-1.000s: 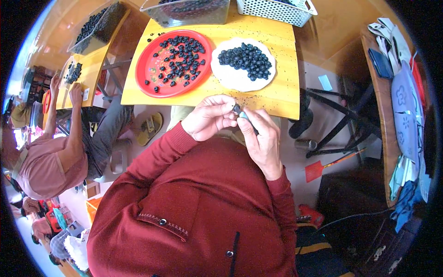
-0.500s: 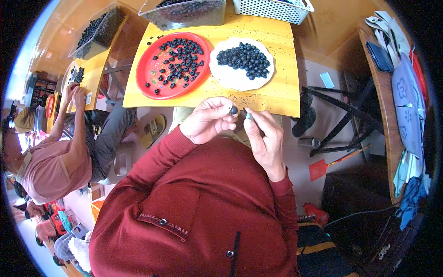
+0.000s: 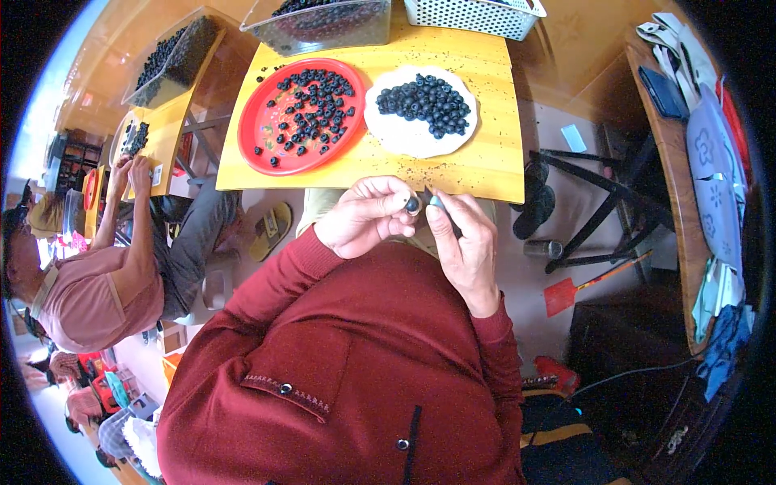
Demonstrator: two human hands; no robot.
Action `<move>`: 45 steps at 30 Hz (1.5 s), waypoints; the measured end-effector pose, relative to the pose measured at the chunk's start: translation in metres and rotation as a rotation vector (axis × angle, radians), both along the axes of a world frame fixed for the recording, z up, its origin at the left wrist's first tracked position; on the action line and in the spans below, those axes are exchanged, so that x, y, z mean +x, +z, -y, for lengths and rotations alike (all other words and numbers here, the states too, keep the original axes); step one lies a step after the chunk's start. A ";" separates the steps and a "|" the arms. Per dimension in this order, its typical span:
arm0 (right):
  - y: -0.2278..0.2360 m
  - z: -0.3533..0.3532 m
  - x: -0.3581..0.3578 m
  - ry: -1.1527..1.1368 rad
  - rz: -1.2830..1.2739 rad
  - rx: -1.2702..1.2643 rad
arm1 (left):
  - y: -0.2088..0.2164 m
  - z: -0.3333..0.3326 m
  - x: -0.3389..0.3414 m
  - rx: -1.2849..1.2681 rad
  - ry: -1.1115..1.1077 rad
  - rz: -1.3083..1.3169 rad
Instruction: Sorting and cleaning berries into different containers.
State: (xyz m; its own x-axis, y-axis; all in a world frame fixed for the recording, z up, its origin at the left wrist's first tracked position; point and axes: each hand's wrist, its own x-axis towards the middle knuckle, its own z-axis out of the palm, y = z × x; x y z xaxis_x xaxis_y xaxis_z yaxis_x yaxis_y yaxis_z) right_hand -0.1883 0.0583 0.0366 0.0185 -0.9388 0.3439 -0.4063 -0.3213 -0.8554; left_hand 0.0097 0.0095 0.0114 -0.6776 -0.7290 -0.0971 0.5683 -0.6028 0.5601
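In front of my body, just off the table's near edge, my left hand (image 3: 364, 218) pinches one round dark blueberry (image 3: 413, 205) between thumb and fingers. My right hand (image 3: 467, 252) is closed on a small tool (image 3: 436, 203) with a pale blue-green handle and a dark tip. That tip sits right beside the berry; whether it touches cannot be made out. Beyond my hands, a red tray (image 3: 257, 152) holds scattered blueberries at the left. A white scalloped plate (image 3: 396, 142) with a denser heap of blueberries stands at the right.
Dark crumbs dot the yellow wooden table (image 3: 493, 97). At its far edge stand a clear bin (image 3: 327, 34) of berries and a white perforated basket (image 3: 477, 19). To the left, a co-worker (image 3: 101, 295) works at another table. A wooden surface (image 3: 677, 186) with cloths lies right.
Both hands stay close together at nearly the same place. The berry has shifted slightly down and right in my left fingers, and the tool's dark tip shows more.
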 end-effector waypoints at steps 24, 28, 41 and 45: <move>-0.026 0.003 -0.006 -0.103 0.294 0.149 | 0.030 0.066 0.069 -1.058 0.616 1.575; -0.022 0.000 -0.008 -0.112 0.283 0.150 | 0.023 0.079 0.068 -1.254 0.632 1.722; -0.035 -0.019 -0.021 -0.221 0.295 0.175 | 0.000 0.108 -0.049 -1.688 0.316 1.445; -0.043 -0.024 -0.024 -0.262 0.324 0.154 | 0.002 0.114 -0.054 -1.681 0.236 1.510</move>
